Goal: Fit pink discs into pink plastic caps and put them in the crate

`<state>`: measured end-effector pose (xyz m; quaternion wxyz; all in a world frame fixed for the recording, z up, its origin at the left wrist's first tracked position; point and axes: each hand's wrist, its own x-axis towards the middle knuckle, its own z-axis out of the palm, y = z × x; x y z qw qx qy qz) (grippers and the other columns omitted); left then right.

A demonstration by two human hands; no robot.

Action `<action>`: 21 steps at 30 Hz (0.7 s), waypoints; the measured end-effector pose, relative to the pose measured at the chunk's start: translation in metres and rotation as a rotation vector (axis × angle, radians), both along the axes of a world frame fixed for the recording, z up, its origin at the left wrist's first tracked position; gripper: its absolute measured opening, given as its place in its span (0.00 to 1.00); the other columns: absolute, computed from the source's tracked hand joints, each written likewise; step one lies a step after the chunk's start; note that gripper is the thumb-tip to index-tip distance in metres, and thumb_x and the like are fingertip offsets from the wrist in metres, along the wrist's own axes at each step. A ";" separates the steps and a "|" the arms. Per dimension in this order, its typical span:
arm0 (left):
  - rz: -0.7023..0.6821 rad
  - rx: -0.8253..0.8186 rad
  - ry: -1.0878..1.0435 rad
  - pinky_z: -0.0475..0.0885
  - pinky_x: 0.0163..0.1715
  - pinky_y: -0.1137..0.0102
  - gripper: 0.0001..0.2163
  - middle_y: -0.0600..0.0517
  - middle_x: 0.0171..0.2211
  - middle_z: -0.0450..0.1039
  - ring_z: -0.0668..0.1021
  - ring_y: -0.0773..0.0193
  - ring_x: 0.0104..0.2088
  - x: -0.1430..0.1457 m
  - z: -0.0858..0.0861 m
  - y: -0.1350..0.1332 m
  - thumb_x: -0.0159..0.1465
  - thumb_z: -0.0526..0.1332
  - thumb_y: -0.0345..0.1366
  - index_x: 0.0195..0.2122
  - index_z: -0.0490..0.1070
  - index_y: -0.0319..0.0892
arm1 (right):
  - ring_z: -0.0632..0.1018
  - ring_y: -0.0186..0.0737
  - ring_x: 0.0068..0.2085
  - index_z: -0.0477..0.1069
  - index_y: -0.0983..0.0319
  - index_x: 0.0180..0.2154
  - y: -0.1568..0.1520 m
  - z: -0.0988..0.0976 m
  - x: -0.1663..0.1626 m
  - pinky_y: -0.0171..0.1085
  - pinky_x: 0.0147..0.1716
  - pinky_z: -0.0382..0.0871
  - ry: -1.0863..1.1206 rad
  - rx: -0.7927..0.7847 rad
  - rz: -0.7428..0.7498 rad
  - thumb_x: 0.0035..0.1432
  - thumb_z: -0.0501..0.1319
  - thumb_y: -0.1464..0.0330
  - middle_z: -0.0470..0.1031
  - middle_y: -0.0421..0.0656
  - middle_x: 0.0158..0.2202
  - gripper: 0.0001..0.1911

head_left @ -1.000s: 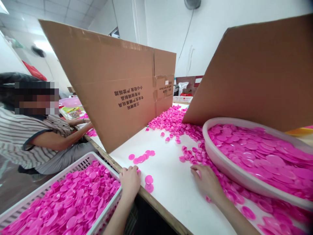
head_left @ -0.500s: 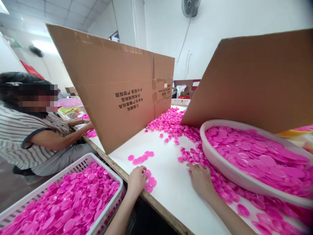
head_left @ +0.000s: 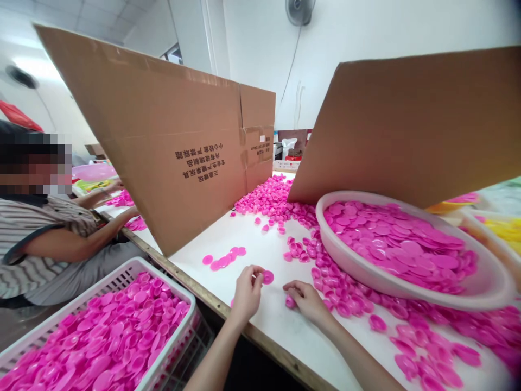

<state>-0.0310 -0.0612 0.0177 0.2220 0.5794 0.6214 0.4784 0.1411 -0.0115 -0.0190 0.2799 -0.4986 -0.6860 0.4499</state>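
Many pink plastic pieces crowd lower-left white slatted basket and right-side white oval basin; my left hand pinches pink disc, right hand pink cup.

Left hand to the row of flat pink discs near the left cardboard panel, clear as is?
Probably yes: only bare tabletop shows between the left hand and the row of discs, though the single disc it touches may need releasing first.
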 end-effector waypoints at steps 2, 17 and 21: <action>-0.017 0.017 -0.036 0.64 0.31 0.72 0.07 0.52 0.30 0.67 0.69 0.68 0.30 0.014 -0.004 0.004 0.59 0.49 0.34 0.34 0.65 0.42 | 0.74 0.38 0.28 0.72 0.63 0.31 0.001 -0.001 0.004 0.34 0.29 0.64 -0.032 0.031 -0.003 0.49 0.50 0.65 0.74 0.43 0.26 0.14; -0.074 -0.035 0.055 0.64 0.31 0.72 0.07 0.52 0.31 0.66 0.68 0.68 0.30 0.034 -0.005 -0.004 0.59 0.50 0.31 0.33 0.66 0.42 | 0.74 0.40 0.30 0.69 0.62 0.33 -0.007 0.022 0.016 0.35 0.31 0.65 -0.015 0.147 0.018 0.53 0.48 0.59 0.74 0.43 0.27 0.17; -0.073 -0.043 0.067 0.64 0.31 0.73 0.06 0.52 0.31 0.66 0.68 0.69 0.30 0.036 -0.004 -0.004 0.59 0.51 0.31 0.33 0.67 0.42 | 0.74 0.40 0.29 0.69 0.61 0.32 -0.007 0.026 0.018 0.34 0.30 0.65 -0.034 0.127 0.045 0.52 0.50 0.59 0.74 0.42 0.27 0.15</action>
